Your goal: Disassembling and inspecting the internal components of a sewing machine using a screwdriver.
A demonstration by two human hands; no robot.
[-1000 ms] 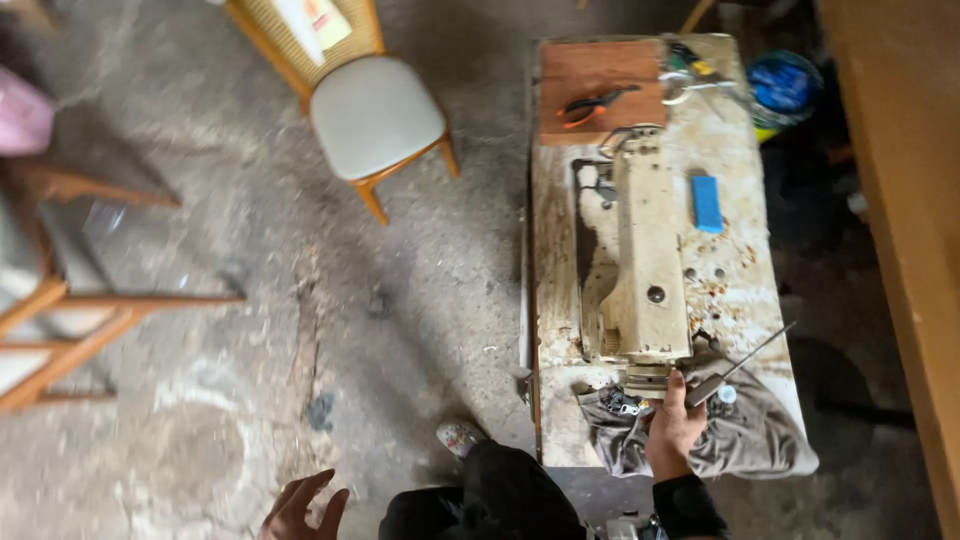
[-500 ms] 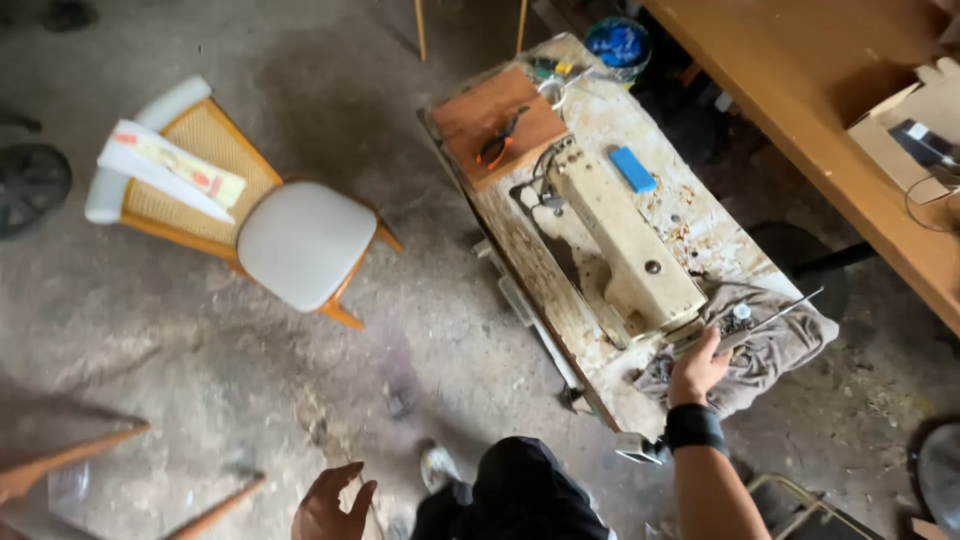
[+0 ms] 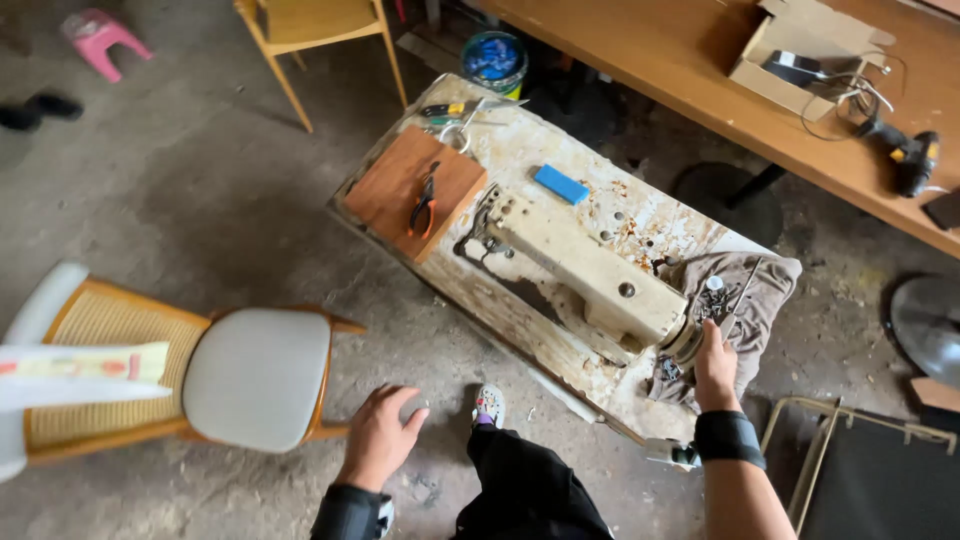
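Two hands are in view from my head camera, both my own. My right hand point(image 3: 714, 365) rests on the grey cloth point(image 3: 752, 290) at the near end of the worn work table point(image 3: 600, 390), fingers curled down beside the round end wheel point(image 3: 686, 343) of the cream sewing machine head point(image 3: 580, 265). Whether those fingers actually grip anything I cannot tell; the palm faces down and hides them. My left hand point(image 3: 380, 435) hangs free above the concrete floor point(image 3: 190, 200), fingers loosely spread, holding nothing, close to the front edge of the cushioned wooden chair point(image 3: 255, 375).

The sewing machine head lies along the middle of the table, its far end pointing at a brown wooden board point(image 3: 385, 195). Orange-handled pliers point(image 3: 424, 205) lie on that board. A blue block point(image 3: 560, 184) sits on the table just beyond the machine. Small metal parts and a thin rod point(image 3: 742, 290) lie on the cloth, near my right hand.

Beyond the table stands a blue bucket point(image 3: 494, 58). A long wooden bench point(image 3: 700, 70) runs along the upper right, carrying an open cardboard box point(image 3: 800, 55) and a power drill point(image 3: 905, 155). A pink stool point(image 3: 98, 38) stands at the far left.
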